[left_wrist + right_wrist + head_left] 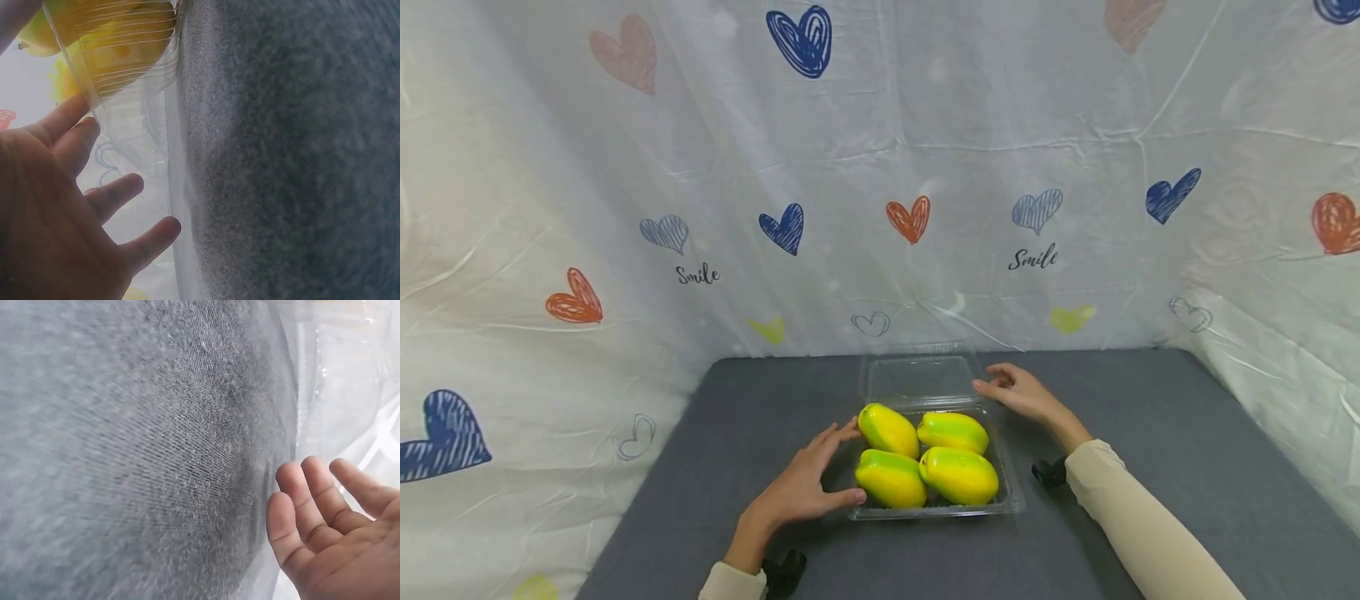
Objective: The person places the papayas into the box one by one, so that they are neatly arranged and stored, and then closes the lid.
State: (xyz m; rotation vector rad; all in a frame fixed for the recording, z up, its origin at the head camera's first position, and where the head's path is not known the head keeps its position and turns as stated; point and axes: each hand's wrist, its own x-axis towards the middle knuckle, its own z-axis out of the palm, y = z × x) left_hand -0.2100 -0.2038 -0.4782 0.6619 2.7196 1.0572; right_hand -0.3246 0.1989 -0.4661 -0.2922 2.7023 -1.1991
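A clear plastic clamshell box (936, 513) sits on the table with its lid (921, 379) folded back. Several yellow-green mangoes (958, 477) lie inside in two rows. My left hand (805, 483) is beside the box's left wall, thumb near the front corner and fingers spread. In the left wrist view, two of its fingertips (87, 125) are right at the box's rim, while the other fingers stick out free. By the back right corner, close to the lid's edge, is my right hand (1018, 393). Its fingers (294, 478) are slightly bent, with nothing in them.
A dark grey cloth covers the table (1180, 467). Behind and at both sides hangs a white curtain (850, 275) printed with hearts. A black wrist device (1048, 472) is on the right arm, another (786, 573) on the left.
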